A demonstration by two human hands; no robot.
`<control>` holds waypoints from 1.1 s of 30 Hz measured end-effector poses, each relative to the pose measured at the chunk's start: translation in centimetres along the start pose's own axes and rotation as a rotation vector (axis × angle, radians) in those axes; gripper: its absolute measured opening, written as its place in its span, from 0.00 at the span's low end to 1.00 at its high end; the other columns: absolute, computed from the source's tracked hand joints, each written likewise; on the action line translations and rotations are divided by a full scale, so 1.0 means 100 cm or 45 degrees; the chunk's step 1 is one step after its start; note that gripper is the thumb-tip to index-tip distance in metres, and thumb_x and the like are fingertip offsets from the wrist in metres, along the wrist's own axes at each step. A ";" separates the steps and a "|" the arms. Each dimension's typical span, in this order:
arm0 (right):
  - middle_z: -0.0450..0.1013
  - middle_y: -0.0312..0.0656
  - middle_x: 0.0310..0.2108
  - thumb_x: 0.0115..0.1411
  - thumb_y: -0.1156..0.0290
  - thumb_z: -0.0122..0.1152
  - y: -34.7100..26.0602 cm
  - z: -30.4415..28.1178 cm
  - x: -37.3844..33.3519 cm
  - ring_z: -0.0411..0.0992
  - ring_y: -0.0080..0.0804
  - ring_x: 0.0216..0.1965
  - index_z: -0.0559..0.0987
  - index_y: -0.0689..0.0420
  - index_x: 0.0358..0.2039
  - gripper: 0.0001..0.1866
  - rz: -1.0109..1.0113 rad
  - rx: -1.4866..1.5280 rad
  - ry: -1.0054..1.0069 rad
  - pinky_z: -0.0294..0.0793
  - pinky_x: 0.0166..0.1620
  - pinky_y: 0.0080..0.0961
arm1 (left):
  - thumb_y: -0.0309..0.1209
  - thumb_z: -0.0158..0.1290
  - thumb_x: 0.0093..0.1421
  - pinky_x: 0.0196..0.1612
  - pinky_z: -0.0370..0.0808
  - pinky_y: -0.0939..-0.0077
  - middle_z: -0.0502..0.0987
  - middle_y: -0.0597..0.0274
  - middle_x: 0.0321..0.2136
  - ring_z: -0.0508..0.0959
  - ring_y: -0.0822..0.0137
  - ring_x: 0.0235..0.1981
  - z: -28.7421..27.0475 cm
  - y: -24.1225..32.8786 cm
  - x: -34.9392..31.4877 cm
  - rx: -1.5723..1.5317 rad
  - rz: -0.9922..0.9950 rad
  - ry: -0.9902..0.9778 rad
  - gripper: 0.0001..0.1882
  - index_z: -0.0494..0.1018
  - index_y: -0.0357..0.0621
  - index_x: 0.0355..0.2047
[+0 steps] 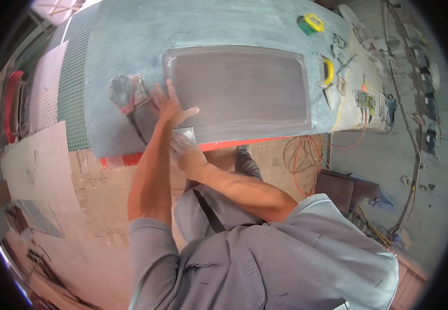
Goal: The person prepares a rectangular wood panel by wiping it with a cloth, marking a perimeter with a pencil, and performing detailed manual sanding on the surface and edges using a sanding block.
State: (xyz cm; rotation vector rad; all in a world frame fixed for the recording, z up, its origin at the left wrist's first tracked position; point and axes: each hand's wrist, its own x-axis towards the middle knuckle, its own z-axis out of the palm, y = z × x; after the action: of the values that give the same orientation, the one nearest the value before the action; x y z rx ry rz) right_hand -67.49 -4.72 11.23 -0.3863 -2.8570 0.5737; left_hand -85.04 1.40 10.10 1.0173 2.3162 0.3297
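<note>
A grey stone slab lies on the worktop, dusty and matt, with a shallow rectangular basin sunk into it — its rim rounded, its near edge by the red worktop edge. What the right hand grips is hard to make out — a small pale grey pad, fingers curled on it. The left hand lies spread flat at the basin's left corner, beside a round sander.

I wear a grey button-up work shirt with sleeves rolled above my elbows, leaving both forearms bare. A dark strap crosses my grey trousers. My left hand and right hand are ungloved.
</note>
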 end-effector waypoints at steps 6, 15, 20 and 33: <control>0.72 0.54 0.67 0.68 0.73 0.60 0.143 -0.088 -0.181 0.69 0.53 0.68 0.73 0.66 0.66 0.27 0.440 -0.302 0.255 0.68 0.70 0.46 | 0.60 0.79 0.39 0.77 0.26 0.33 0.23 0.35 0.80 0.21 0.35 0.80 -0.006 -0.004 -0.010 -0.014 -0.046 -0.018 0.86 0.28 0.52 0.82; 0.72 0.59 0.62 0.65 0.71 0.61 0.121 -0.072 -0.178 0.68 0.62 0.65 0.74 0.70 0.62 0.26 0.909 -0.258 0.638 0.63 0.72 0.50 | 0.55 0.79 0.40 0.78 0.32 0.33 0.29 0.36 0.81 0.27 0.34 0.81 -0.007 0.010 -0.006 -0.023 -0.001 -0.024 0.83 0.31 0.51 0.82; 0.69 0.64 0.67 0.65 0.73 0.62 0.155 -0.105 -0.192 0.65 0.62 0.70 0.73 0.69 0.67 0.30 0.970 -0.256 0.576 0.61 0.73 0.52 | 0.55 0.79 0.42 0.78 0.31 0.35 0.30 0.33 0.80 0.30 0.31 0.80 -0.011 0.005 -0.012 0.058 0.002 0.003 0.81 0.33 0.48 0.82; 0.70 0.67 0.65 0.65 0.72 0.59 0.286 -0.171 -0.230 0.69 0.65 0.66 0.73 0.74 0.64 0.29 1.101 -0.202 0.522 0.68 0.69 0.49 | 0.58 0.78 0.43 0.78 0.30 0.34 0.30 0.31 0.80 0.32 0.30 0.80 -0.008 -0.008 -0.012 0.108 0.011 0.026 0.81 0.32 0.46 0.82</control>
State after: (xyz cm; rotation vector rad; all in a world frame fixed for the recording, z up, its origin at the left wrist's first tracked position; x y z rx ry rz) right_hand -35.37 20.02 11.89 -1.5847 -2.2385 0.3217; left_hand -85.34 -0.01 10.93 1.0696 2.3625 0.2485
